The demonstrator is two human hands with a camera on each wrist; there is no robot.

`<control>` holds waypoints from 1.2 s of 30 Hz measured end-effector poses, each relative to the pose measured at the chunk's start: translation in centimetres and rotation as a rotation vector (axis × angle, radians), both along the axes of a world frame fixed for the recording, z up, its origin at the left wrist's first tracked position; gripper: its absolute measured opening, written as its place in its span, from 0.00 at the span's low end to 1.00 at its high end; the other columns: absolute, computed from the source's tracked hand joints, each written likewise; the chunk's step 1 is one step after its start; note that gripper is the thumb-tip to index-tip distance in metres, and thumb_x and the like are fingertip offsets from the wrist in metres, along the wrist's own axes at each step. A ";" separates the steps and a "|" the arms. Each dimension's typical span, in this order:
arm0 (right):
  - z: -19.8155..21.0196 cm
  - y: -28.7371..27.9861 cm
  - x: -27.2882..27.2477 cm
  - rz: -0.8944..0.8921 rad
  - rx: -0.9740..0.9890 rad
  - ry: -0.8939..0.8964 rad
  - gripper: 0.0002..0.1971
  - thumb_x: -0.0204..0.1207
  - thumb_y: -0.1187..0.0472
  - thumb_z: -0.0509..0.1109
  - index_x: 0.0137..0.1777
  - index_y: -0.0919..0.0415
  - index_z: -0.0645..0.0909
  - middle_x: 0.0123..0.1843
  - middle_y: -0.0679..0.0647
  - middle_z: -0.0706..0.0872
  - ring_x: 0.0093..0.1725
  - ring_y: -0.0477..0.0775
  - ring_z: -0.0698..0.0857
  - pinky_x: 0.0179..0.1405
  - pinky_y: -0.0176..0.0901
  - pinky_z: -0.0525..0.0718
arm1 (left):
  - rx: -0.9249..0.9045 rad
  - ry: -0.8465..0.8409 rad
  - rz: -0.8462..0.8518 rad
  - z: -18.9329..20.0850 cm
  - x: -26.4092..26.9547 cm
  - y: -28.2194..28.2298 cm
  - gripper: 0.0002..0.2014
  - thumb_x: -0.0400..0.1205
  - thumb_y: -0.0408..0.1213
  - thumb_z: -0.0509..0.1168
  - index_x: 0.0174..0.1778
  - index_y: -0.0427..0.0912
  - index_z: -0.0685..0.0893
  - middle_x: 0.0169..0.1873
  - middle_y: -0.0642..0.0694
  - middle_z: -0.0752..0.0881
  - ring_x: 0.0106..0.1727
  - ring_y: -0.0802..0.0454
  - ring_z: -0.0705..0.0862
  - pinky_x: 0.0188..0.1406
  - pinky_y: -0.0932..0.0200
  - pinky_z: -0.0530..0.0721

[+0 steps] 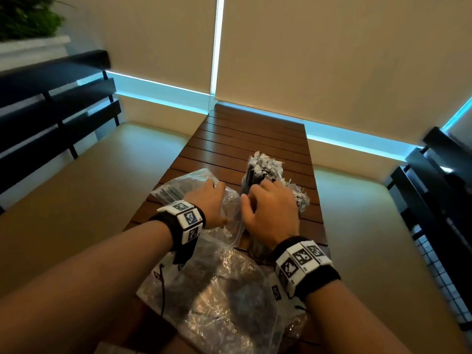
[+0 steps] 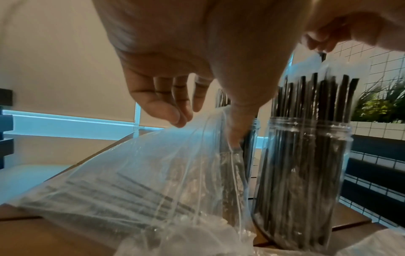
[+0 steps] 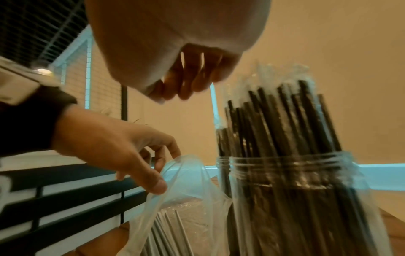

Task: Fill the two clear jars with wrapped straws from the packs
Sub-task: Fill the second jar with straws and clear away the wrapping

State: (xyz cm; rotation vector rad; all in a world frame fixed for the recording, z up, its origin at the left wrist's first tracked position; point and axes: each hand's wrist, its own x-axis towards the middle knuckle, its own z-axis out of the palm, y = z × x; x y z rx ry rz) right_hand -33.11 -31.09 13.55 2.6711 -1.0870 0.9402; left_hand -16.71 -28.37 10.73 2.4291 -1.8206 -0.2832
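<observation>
Two clear jars stand on the wooden table [image 1: 255,134], both packed with black straws in clear wrappers. The near jar [image 2: 306,164] [image 3: 295,190] is under my right hand [image 1: 268,208]; the far jar [image 1: 258,175] [image 2: 252,135] stands behind it. The right fingertips [image 2: 322,45] pinch the top of one wrapped straw [image 2: 322,56] above the near jar. My left hand [image 1: 204,198] [image 3: 122,152] holds the mouth of a clear straw pack [image 1: 178,187] [image 2: 131,173] between thumb and fingers, just left of the jars. Straws lie inside that pack.
A second crumpled plastic pack [image 1: 217,290] lies on the table's near end, below my wrists. Dark slatted benches [image 1: 51,103] flank the table left and right. A wire grid and a plant [image 2: 381,104] stand off to one side.
</observation>
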 end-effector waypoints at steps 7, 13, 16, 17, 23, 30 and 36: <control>-4.8 0.3 2.9 0.075 0.570 0.311 0.13 0.81 0.54 0.61 0.37 0.59 0.79 0.38 0.56 0.85 0.40 0.60 0.85 0.41 0.54 0.88 | -0.056 0.014 -0.055 0.6 1.3 0.4 0.06 0.80 0.35 0.63 0.52 0.45 0.80 0.51 0.45 0.84 0.50 0.47 0.83 0.42 0.56 0.78; -8.2 -0.9 5.2 -0.042 0.871 0.225 0.12 0.83 0.56 0.61 0.56 0.62 0.82 0.57 0.62 0.86 0.59 0.64 0.83 0.58 0.52 0.83 | -0.160 0.037 -0.166 1.3 1.9 0.6 0.06 0.77 0.36 0.64 0.35 0.49 0.76 0.38 0.51 0.76 0.38 0.50 0.77 0.37 0.55 0.78; -9.6 -1.3 6.6 -0.102 0.930 0.185 0.16 0.82 0.55 0.63 0.66 0.61 0.78 0.64 0.61 0.83 0.64 0.64 0.81 0.63 0.52 0.80 | -0.166 0.081 -0.193 1.3 2.1 1.0 0.06 0.78 0.39 0.64 0.36 0.51 0.75 0.35 0.57 0.69 0.39 0.52 0.77 0.40 0.55 0.79; -10.2 -1.4 7.1 -0.113 0.946 0.182 0.17 0.81 0.54 0.64 0.67 0.59 0.77 0.65 0.60 0.82 0.64 0.64 0.81 0.63 0.52 0.80 | -0.154 0.094 -0.207 1.2 2.2 1.1 0.08 0.78 0.39 0.65 0.36 0.54 0.73 0.35 0.58 0.69 0.39 0.53 0.76 0.40 0.56 0.77; -14.1 -1.9 10.6 -0.155 0.861 0.381 0.06 0.68 0.53 0.69 0.36 0.50 0.75 0.36 0.49 0.81 0.38 0.55 0.85 0.36 0.48 0.88 | -0.131 0.133 -0.304 0.2 2.9 2.3 0.01 0.78 0.37 0.66 0.41 0.46 0.81 0.39 0.55 0.74 0.42 0.53 0.77 0.38 0.60 0.70; -13.7 -0.5 11.4 -0.144 0.855 0.342 0.05 0.81 0.60 0.62 0.53 0.56 0.77 0.52 0.58 0.82 0.56 0.61 0.84 0.54 0.52 0.82 | -0.163 0.182 -0.343 0.4 4.4 3.2 0.02 0.77 0.34 0.65 0.42 0.46 0.82 0.39 0.53 0.76 0.44 0.51 0.78 0.42 0.59 0.77; -12.5 -0.4 11.4 -0.140 0.861 0.462 0.14 0.86 0.60 0.58 0.66 0.64 0.78 0.65 0.61 0.82 0.65 0.61 0.82 0.59 0.48 0.78 | -0.180 0.180 -0.323 0.7 5.2 3.2 0.02 0.78 0.35 0.66 0.44 0.45 0.83 0.40 0.54 0.76 0.41 0.56 0.75 0.34 0.73 0.65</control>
